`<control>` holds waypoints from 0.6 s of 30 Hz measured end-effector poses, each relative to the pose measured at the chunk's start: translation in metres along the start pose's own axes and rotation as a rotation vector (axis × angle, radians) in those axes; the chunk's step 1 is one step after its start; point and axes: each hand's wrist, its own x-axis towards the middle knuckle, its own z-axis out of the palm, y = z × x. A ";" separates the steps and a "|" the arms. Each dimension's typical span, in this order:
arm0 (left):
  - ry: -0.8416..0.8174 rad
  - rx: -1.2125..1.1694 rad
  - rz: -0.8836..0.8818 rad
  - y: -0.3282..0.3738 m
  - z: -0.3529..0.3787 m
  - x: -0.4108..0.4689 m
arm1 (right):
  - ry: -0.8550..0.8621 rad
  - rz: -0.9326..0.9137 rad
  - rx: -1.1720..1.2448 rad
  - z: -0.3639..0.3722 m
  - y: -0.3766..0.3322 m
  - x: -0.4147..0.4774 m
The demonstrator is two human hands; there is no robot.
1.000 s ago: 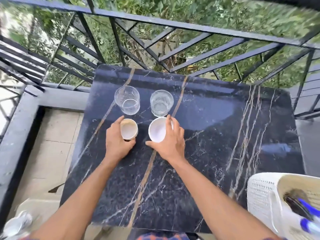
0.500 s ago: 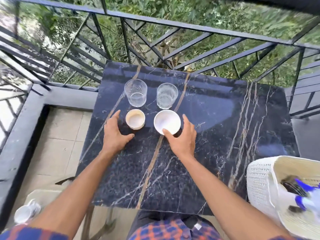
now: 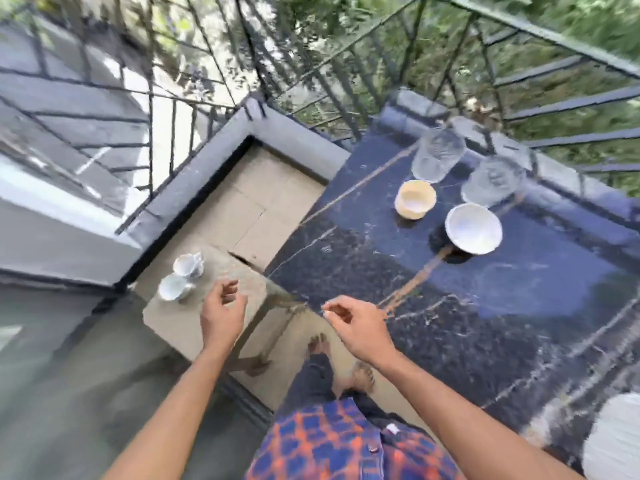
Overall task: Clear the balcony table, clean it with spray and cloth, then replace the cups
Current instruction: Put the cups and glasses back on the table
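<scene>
Both our hands had come off the cups and drawn back towards us, and our gaze had swung left and down. Our left hand (image 3: 221, 317) hovered over the low beige stone slab (image 3: 173, 334), fingers loosely curled and holding nothing. Our right hand (image 3: 356, 323) hung over the near corner of the black marble table with brown veins (image 3: 519, 323). Its fingers were also loosely curled, thumb near forefinger. It looked empty, though blur hid detail.

On the table's far part stood a clear ribbed glass (image 3: 438, 155), a second clear glass (image 3: 493, 181), a cream ceramic cup (image 3: 415, 199) and a wide white cup (image 3: 473, 228). A white china teacup (image 3: 188, 265) and a second white teacup (image 3: 173, 287) sat on the slab, just beyond the left hand.

We judged the replacing step partly done. The next move called for reaching down, gripping each teacup and lifting both onto the table.
</scene>
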 end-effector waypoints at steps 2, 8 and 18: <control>0.016 0.008 -0.177 -0.042 -0.027 -0.011 | -0.147 -0.099 -0.088 0.029 -0.029 0.008; 0.036 0.047 -0.543 -0.167 -0.070 -0.018 | -0.449 -0.278 -0.339 0.126 -0.094 0.058; 0.060 -0.007 -0.371 -0.210 -0.094 0.115 | -0.523 -0.363 -0.629 0.305 -0.116 0.255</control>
